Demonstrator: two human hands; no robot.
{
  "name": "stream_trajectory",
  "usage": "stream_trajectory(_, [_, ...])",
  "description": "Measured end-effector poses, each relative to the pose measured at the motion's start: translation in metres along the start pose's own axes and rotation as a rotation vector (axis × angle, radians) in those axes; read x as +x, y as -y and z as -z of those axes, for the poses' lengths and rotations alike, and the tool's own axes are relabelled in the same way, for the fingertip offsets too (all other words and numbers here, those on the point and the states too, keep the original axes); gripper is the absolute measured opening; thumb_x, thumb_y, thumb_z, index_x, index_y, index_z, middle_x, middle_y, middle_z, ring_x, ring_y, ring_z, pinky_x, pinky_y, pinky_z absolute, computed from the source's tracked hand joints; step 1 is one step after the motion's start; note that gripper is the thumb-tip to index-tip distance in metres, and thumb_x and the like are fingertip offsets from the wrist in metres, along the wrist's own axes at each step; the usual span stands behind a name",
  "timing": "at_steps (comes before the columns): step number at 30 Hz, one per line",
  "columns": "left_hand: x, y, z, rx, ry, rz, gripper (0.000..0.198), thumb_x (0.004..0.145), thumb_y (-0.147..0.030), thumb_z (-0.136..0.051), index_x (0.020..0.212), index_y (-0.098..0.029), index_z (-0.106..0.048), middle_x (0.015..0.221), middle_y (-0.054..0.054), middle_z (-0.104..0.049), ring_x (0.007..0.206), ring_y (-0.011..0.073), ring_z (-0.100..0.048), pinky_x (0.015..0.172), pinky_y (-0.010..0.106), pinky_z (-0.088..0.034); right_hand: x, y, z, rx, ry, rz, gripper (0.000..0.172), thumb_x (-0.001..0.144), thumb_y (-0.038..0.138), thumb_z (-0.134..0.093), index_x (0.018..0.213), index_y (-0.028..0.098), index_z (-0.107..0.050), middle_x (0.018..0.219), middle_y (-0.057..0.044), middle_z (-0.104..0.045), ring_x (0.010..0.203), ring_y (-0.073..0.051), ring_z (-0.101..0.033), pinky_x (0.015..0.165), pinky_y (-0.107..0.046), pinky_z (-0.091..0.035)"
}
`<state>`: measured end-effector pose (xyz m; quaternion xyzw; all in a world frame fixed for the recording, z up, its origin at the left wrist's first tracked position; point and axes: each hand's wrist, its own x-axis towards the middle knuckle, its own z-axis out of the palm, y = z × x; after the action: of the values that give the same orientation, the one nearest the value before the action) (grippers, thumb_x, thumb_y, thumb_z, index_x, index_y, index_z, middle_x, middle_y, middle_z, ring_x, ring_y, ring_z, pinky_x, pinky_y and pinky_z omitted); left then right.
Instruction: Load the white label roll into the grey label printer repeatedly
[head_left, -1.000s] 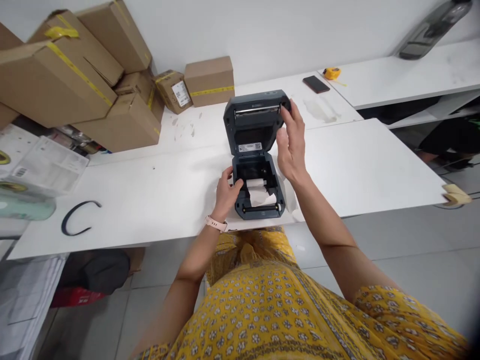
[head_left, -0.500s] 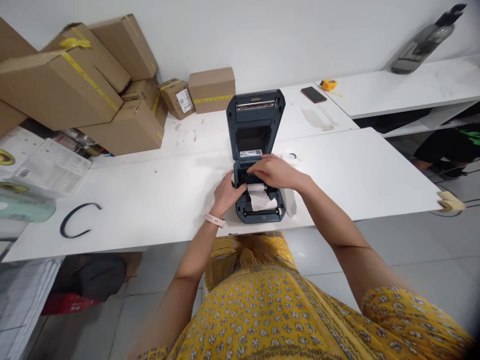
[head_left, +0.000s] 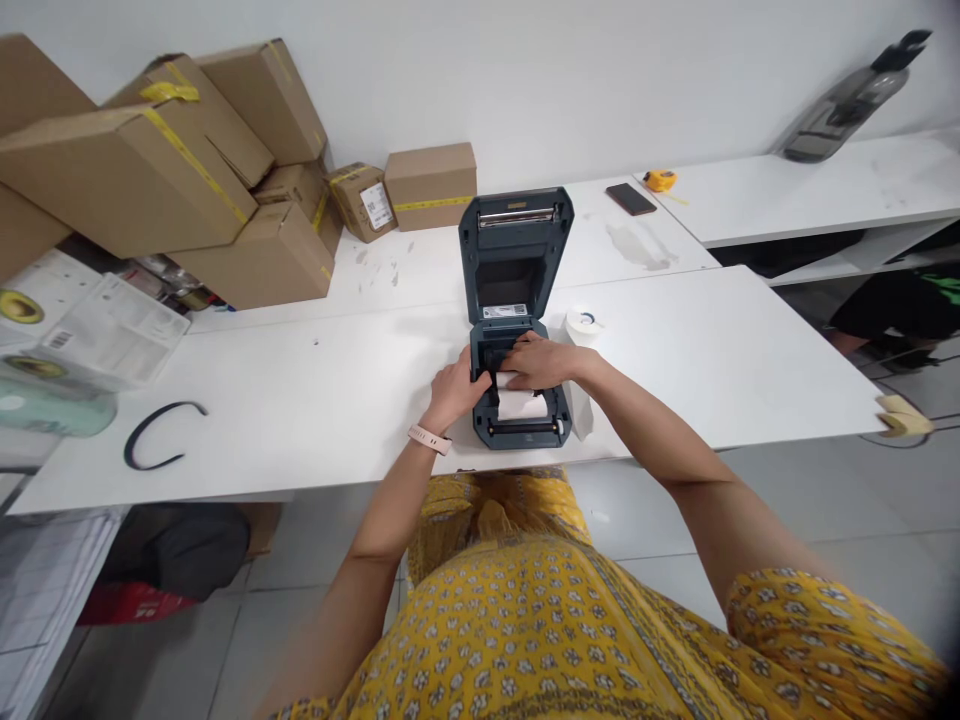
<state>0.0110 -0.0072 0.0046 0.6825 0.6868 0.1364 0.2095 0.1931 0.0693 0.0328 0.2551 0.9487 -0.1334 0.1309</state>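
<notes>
A dark grey label printer (head_left: 555, 385) stands on the white table with its lid (head_left: 514, 255) tipped up. My left hand (head_left: 454, 388) grips the printer's left side, thumb over the rim. My right hand (head_left: 541, 360) reaches into the paper bay from the right, its fingers bent down over the white paper roll (head_left: 507, 381) and partly covering it. From the roll a paper strip (head_left: 523, 405) runs forward toward the roller at the printer's front. Some fingertips are hidden inside the bay. Beside the printer's right side sits another white roll (head_left: 583, 322).
Cardboard boxes (head_left: 247, 250) are piled at the back left, with a small carton (head_left: 431, 185) against the wall. A black headband (head_left: 161, 435) lies at left. Toward the back right are a phone (head_left: 631, 199), a yellow tape measure (head_left: 660, 181) and a large bottle (head_left: 847, 105).
My right hand has come down and nearer to me, onto the paper roll. The paper strip lies flatter toward the front. My left hand keeps its place on the printer's side.
</notes>
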Motion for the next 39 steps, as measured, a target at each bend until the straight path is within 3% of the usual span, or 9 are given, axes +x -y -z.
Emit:
stream_trajectory(3, [0.0, 0.0, 0.004, 0.071, 0.048, -0.037, 0.06, 0.093, -0.026, -0.045, 0.151, -0.014, -0.043, 0.09, 0.01, -0.075, 0.094, 0.0321, -0.071, 0.084, 0.04, -0.05, -0.022, -0.011, 0.008, 0.241, -0.099, 0.103, 0.034, 0.092, 0.04, -0.06, 0.113, 0.017, -0.074, 0.115, -0.013, -0.076, 0.11, -0.03, -0.066, 0.104, -0.045, -0.042])
stream_trajectory(7, [-0.003, -0.003, 0.007, 0.085, 0.061, -0.042, 0.061, 0.092, -0.024, -0.043, 0.152, -0.014, -0.041, 0.085, 0.009, -0.073, 0.088, 0.0313, -0.071, 0.081, 0.039, -0.05, -0.088, -0.022, 0.002, 0.683, -0.407, 0.158, 0.045, 0.092, 0.053, -0.062, 0.125, 0.023, -0.066, 0.126, -0.009, -0.07, 0.114, -0.026, -0.065, 0.099, -0.043, -0.052])
stream_trajectory(10, [-0.006, -0.003, 0.006, 0.038, 0.049, -0.037, 0.061, 0.091, -0.024, -0.042, 0.151, -0.016, -0.042, 0.079, 0.006, -0.071, 0.082, 0.0287, -0.07, 0.078, 0.036, -0.049, -0.144, -0.026, -0.031, 0.953, -0.706, 0.008, 0.044, 0.082, 0.063, -0.071, 0.107, 0.027, -0.069, 0.106, -0.008, -0.073, 0.101, -0.028, -0.069, 0.093, -0.047, -0.056])
stream_trajectory(13, [-0.005, -0.001, 0.003, -0.006, 0.028, -0.032, 0.06, 0.09, -0.023, -0.043, 0.15, -0.018, -0.045, 0.073, 0.003, -0.068, 0.076, 0.0268, -0.068, 0.074, 0.033, -0.047, -0.178, -0.037, -0.078, 1.162, -0.855, -0.269, 0.046, 0.08, 0.06, -0.074, 0.114, 0.03, -0.066, 0.108, -0.008, -0.074, 0.085, -0.026, -0.07, 0.071, -0.042, -0.059])
stream_trajectory(17, [-0.003, 0.004, -0.003, -0.052, 0.011, -0.028, 0.063, 0.089, -0.024, -0.043, 0.152, -0.02, -0.044, 0.067, 0.0, -0.063, 0.07, 0.0244, -0.064, 0.07, 0.031, -0.043, -0.175, -0.064, -0.131, 1.131, -0.992, -0.562, 0.056, 0.079, 0.056, -0.076, 0.126, 0.028, -0.063, 0.114, -0.009, -0.074, 0.099, -0.028, -0.071, 0.091, -0.047, -0.058])
stream_trajectory(22, [-0.005, 0.007, -0.006, -0.102, -0.004, -0.026, 0.064, 0.089, -0.029, -0.043, 0.152, -0.02, -0.045, 0.061, -0.003, -0.056, 0.061, 0.0212, -0.057, 0.065, 0.029, -0.039, -0.143, -0.085, -0.164, 1.058, -1.043, -0.65, 0.054, 0.079, 0.054, -0.074, 0.12, 0.022, -0.064, 0.129, -0.013, -0.068, 0.121, -0.031, -0.065, 0.113, -0.054, -0.045])
stream_trajectory(28, [-0.007, 0.008, -0.009, -0.16, -0.028, -0.011, 0.07, 0.089, -0.03, -0.043, 0.158, -0.022, -0.04, 0.06, -0.005, -0.05, 0.06, 0.0177, -0.052, 0.063, 0.027, -0.036, -0.152, -0.083, -0.166, 1.05, -1.021, -0.614, 0.07, 0.077, 0.048, -0.08, 0.14, 0.029, -0.056, 0.152, -0.01, -0.056, 0.141, -0.03, -0.052, 0.124, -0.053, -0.035])
stream_trajectory(33, [-0.007, 0.009, -0.012, -0.196, -0.033, 0.01, 0.071, 0.09, -0.033, -0.042, 0.159, -0.016, -0.038, 0.063, -0.004, -0.053, 0.064, 0.0178, -0.054, 0.064, 0.026, -0.037, -0.165, -0.078, -0.168, 1.142, -1.058, -0.51, 0.067, 0.084, 0.047, -0.074, 0.146, 0.036, -0.051, 0.159, -0.006, -0.05, 0.15, -0.027, -0.044, 0.128, -0.051, -0.031])
stream_trajectory(39, [-0.008, 0.008, -0.011, -0.184, -0.041, 0.011, 0.07, 0.089, -0.032, -0.044, 0.157, -0.017, -0.041, 0.062, -0.004, -0.051, 0.062, 0.0173, -0.051, 0.062, 0.026, -0.034, -0.166, -0.08, -0.164, 1.309, -1.237, -0.527, 0.058, 0.095, 0.055, -0.058, 0.147, 0.031, -0.05, 0.151, -0.013, -0.057, 0.141, -0.028, -0.055, 0.12, -0.057, -0.042])
